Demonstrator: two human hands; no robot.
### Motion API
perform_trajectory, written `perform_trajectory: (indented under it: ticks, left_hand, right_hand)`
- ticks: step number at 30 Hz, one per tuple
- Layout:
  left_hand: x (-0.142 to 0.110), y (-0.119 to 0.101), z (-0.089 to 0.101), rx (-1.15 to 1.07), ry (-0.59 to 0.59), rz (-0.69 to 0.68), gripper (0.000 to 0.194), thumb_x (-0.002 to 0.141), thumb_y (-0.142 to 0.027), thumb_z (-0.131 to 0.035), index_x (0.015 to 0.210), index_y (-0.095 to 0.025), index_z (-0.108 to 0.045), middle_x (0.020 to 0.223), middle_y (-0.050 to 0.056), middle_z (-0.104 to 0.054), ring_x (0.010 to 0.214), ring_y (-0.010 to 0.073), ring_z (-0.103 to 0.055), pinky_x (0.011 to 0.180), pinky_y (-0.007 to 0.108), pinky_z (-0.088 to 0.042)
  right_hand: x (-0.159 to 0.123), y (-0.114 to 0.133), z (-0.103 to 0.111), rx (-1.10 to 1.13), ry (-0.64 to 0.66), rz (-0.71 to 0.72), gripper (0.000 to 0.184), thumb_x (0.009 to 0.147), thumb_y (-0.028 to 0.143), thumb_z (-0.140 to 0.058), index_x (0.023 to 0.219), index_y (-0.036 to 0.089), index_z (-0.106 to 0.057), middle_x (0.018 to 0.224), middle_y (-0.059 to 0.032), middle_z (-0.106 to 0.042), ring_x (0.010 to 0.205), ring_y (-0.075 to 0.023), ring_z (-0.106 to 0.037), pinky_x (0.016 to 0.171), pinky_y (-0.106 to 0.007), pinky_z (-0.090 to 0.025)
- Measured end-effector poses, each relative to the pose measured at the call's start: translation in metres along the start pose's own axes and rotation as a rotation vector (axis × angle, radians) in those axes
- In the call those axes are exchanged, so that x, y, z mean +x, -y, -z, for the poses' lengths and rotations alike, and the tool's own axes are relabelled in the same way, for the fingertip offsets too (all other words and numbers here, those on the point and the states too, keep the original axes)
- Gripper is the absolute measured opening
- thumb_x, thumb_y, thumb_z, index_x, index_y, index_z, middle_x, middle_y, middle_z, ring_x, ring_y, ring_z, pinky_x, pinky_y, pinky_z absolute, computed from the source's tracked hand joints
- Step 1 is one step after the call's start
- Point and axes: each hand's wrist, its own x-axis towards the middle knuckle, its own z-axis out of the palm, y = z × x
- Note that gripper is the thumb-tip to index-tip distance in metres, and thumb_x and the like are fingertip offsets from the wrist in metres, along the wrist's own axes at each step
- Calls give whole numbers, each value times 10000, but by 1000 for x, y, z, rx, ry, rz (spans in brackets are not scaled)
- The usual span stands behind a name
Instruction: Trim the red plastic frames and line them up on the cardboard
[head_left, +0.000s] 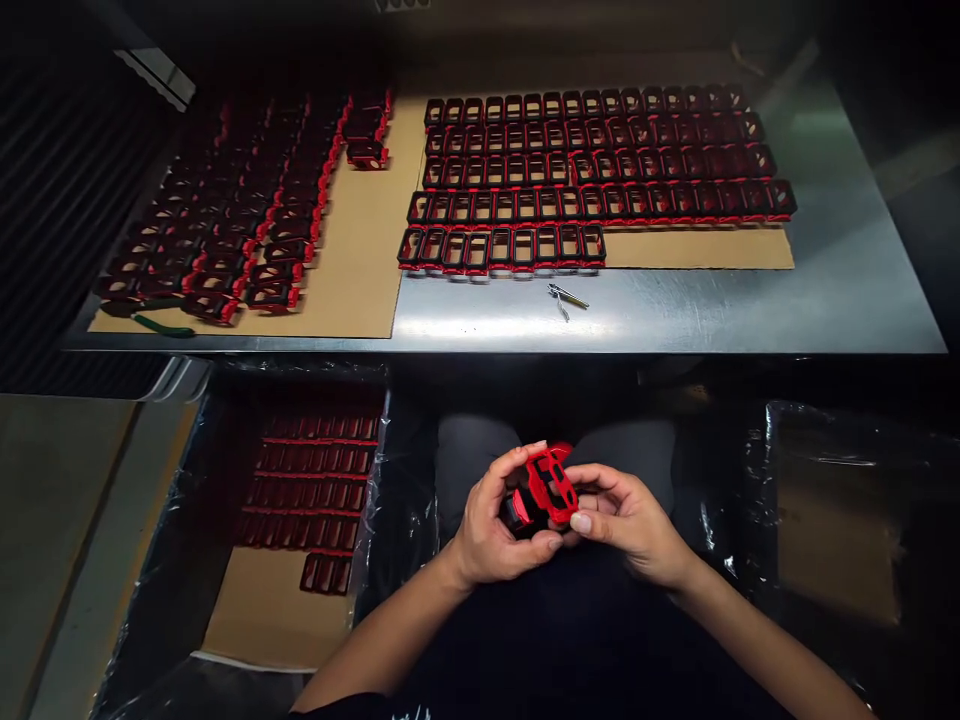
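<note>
The left hand (499, 520) and right hand (634, 520) gripped a red-and-black plastic housing (540, 486) over the lap (637, 455), its edges partly hidden. Beyond silver metal clippers (570, 297), rows of red-and-black rectangular frames (574, 172) dimmed leftward.

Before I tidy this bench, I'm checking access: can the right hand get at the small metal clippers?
Probably yes: the clippers lie uncovered near the bench's front edge, though the right hand is occupied with a red-and-black part.

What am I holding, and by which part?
A red-and-black openwork piece: your left hand cups its left side, your right hand grips its right edge.
</note>
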Motion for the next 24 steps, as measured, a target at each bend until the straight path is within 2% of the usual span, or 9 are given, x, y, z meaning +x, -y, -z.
perform_trajectory:
  ticks: [2, 4, 7, 9, 12, 15, 17, 20, 24]
  left_hand:
    - [1, -2, 1, 30, -3, 14, 773, 812, -479, -737, 1453, -210, -398, 1323, 198, -610, 1149, 303, -667, 949, 461, -569]
    - [2, -3, 4, 27, -2, 50, 694, 825, -494, -713, 1408, -220, -456, 1272, 169, -623, 941, 242, -717, 816, 392, -601]
    - [5, -4, 10, -61, 15, 165, 538, 865, -546, -638, 1271, -201, -565, 1011, 86, -683, 648, 143, -650, 649, 312, -565]
    - [10, -5, 16, -111, 27, 293, 466, 859, -592, -620, 1055, -170, -645, 802, 45, -675, 651, 161, -635, 655, 314, -546]
    - [18, -13, 24, -96, 91, 510, 415, 784, -567, -716, 800, -159, -641, 750, 36, -672, 671, 156, -608, 644, 282, -507]
    - [20, -26, 34, 13, 238, 626, 349, 743, -428, -772, 954, -160, -699, 810, 11, -694, 645, 112, -560, 624, 231, -462]
    - [11, -31, 47, 108, 282, 682, 410, 716, -363, -776, 1074, -174, -717, 872, 6, -719, 677, 108, -578, 665, 225, -470]
    - [-25, -29, 91, 328, 53, 926, 474, 689, -340, -782, 1141, -210, -721, 957, -5, -740, 750, 123, -637, 726, 224, -498]
    - [-113, -29, 179, 642, -410, 1277, 464, 859, -344, -656, 1264, -122, -616, 964, 62, -720, 832, 176, -671, 742, 279, -532]
  right_hand:
    - [0, 1, 2, 15, -4, 28, 374, 766, 286, -854, 1108, 222, -719, 825, -34, -764, 738, -147, -742, 676, -255, -622]
    - [1, 4, 4, -19, -26, 105, 331, 786, 311, -834, 1097, 237, -749, 943, -56, -771, 806, -170, -746, 676, -271, -635]
    - [3, 10, 9, -211, -104, 280, 252, 842, 345, -779, 1081, 265, -777, 1111, -69, -745, 942, -200, -730, 746, -296, -639]
    - [4, 15, 11, -382, -135, 372, 228, 867, 335, -756, 1088, 284, -779, 1152, -69, -737, 1051, -220, -707, 867, -332, -618]
    - [8, 23, 9, -576, -98, 436, 217, 893, 306, -729, 1105, 302, -772, 1148, -65, -746, 1090, -217, -701, 966, -364, -577]
    - [18, 27, -2, -699, 3, 445, 177, 915, 278, -699, 1072, 306, -776, 1135, -53, -753, 1074, -203, -710, 959, -348, -580]
    - [28, 27, -12, -780, 91, 428, 187, 903, 277, -710, 1078, 306, -770, 1158, -49, -747, 1083, -206, -709, 960, -340, -580]
    - [43, 22, -22, -891, 182, 398, 315, 881, 316, -727, 1195, 307, -718, 1264, -58, -704, 1148, -231, -681, 983, -354, -571]
    - [55, 14, -15, -933, 128, 302, 320, 887, 428, -685, 1166, 278, -730, 1214, -72, -726, 1105, -254, -701, 913, -339, -604]
